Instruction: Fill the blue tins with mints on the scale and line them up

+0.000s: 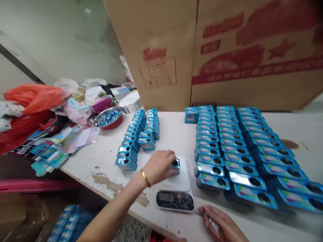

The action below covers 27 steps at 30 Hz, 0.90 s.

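Head view: the left hand (158,167), a gold bangle (145,178) at its wrist, curls its fingers closed around a small blue tin (175,166). The tin sits at the far edge of the white platform of a digital scale (175,201), near the middle of the frame. The right hand (223,225), at lower right, rests at the edge of the worn white table (101,174), its fingers pinching a slim pale stick (214,224), too blurred to name. Rows of blue tins with round holes (248,161) fill the right of the table; stacked blue tins (133,141) stand left of the scale, and a round tray of blue pieces (108,118) lies beyond them, toward the upper left.
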{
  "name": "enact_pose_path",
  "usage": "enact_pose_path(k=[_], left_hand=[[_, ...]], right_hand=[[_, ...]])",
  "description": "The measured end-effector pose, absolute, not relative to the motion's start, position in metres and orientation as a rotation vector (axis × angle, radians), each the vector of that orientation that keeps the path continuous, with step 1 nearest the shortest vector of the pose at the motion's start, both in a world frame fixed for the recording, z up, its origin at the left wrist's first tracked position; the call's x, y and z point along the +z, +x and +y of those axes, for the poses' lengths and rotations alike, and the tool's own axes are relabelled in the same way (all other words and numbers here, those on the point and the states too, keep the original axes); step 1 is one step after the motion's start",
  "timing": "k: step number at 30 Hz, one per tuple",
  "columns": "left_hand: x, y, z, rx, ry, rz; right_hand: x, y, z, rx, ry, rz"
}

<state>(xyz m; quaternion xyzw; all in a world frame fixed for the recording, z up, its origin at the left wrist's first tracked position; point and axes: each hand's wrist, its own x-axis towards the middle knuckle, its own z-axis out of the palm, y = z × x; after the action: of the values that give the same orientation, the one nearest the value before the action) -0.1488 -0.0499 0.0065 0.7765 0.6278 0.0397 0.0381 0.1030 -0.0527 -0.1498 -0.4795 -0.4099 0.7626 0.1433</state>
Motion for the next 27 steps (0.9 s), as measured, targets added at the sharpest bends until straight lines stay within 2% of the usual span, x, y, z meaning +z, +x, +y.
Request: enact_pose_path(k=[3, 6, 14, 21, 27], left_hand=[[0.008, -0.172, -0.062, 0.651, 2.201, 2.063], [-0.002, -0.191, -0.080, 0.907, 1.941, 2.192], [-0.045, -0.192, -0.114, 0.964, 1.663, 2.185], [-0.054, -0.191, -0.115, 1.047, 1.623, 2.113], [-0.069, -0.181, -0.099, 1.082, 1.645, 1.957]], right_hand=[[-0.142, 0.108, -0.055, 2.390, -1.341, -0.838], [-0.131, 0.109, -0.049, 2.500, -1.259, -0.657], [-0.132, 0.110, -0.046, 2.528, -1.267, -0.710], [-0.133, 0.110, -0.048, 2.501, -1.283, -0.782], [-0.102, 0.082, -0.044, 2.581, -1.175, -0.632]])
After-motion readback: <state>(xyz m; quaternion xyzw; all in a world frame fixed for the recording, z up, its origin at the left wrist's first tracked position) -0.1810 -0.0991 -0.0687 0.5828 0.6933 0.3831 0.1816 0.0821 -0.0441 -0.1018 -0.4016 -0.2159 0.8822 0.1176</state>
